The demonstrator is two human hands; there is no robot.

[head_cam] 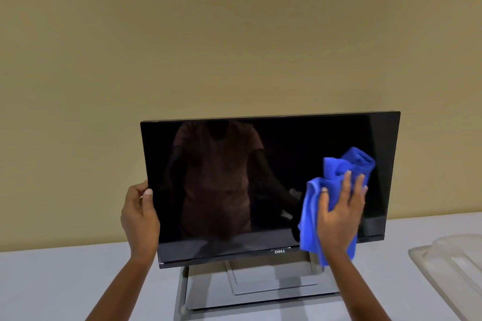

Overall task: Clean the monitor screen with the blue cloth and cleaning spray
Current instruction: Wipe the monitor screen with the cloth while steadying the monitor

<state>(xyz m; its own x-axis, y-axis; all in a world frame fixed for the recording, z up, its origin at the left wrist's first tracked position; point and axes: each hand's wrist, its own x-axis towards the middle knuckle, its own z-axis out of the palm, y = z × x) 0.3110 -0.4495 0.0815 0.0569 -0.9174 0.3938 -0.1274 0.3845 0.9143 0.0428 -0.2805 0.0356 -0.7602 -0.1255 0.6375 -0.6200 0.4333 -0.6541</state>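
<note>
The right hand point(339, 214) presses the blue cloth point(310, 219) flat against the right part of the screen, fingers straight and spread. The crumpled, soft cloth bunches above and left of the palm. The left hand point(139, 216) grips the left edge of the glossy black monitor point(234, 190), thumb on its front. The monitor's grey stand point(260, 284) sits on a pale table point(65, 281).

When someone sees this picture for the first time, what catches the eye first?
The bright blue cloth stands out most, pressed by the flat right hand against the right side of the dark monitor at the centre. The left hand grips the monitor's left edge.
</note>
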